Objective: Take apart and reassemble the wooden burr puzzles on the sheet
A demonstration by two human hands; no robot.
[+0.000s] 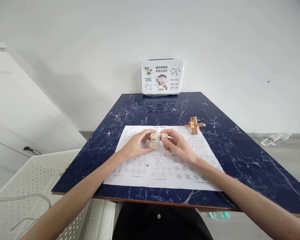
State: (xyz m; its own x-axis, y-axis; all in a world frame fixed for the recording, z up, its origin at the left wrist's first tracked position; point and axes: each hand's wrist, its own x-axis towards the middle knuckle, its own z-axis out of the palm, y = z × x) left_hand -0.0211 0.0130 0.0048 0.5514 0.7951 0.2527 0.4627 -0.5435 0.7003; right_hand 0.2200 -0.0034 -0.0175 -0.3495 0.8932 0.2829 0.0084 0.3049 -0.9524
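My left hand (138,144) is closed around a stack of pale wooden puzzle pieces (153,140) with dark marks on their faces. In my right hand (176,144), thumb and fingers pinch another wooden puzzle piece (164,136), whose narrow part points left and meets the stack. Whether that part sits inside the stack or only touches it, I cannot tell. Both hands are just above a printed instruction sheet (140,180) with rows of small diagrams. Beyond my right hand, a cross-shaped wooden puzzle (194,126) stands upright at the sheet's far right corner.
The dark blue marbled table (110,123) runs back to a white wall. A white case (162,76) with cartoon prints stands at its far edge. At the left is a perforated white rack (37,170) with a cable. Plastic bottles (275,139) lie on the floor at right.
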